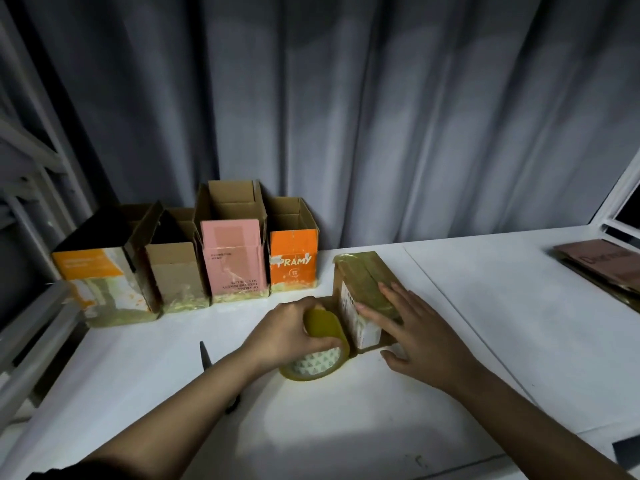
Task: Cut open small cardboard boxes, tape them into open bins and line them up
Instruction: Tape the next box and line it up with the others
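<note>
A small cardboard box [363,277] lies on its side on the white table [485,306], its top face covered in yellowish tape. My right hand [415,330] presses flat on that face with straight fingers. My left hand [287,332] grips a roll of yellowish tape [318,355] that stands on edge against the box's left side. Several finished open bins stand in a row at the back left: an orange and white one [100,275], a brown one [176,271], a pink one [233,258] and an orange PRAMY one [293,259].
Dark scissors [205,355] lie on the table, partly hidden under my left forearm. Flattened brown cardboard [602,268] rests at the far right edge. A grey curtain hangs behind the table. White metal framing stands at the left.
</note>
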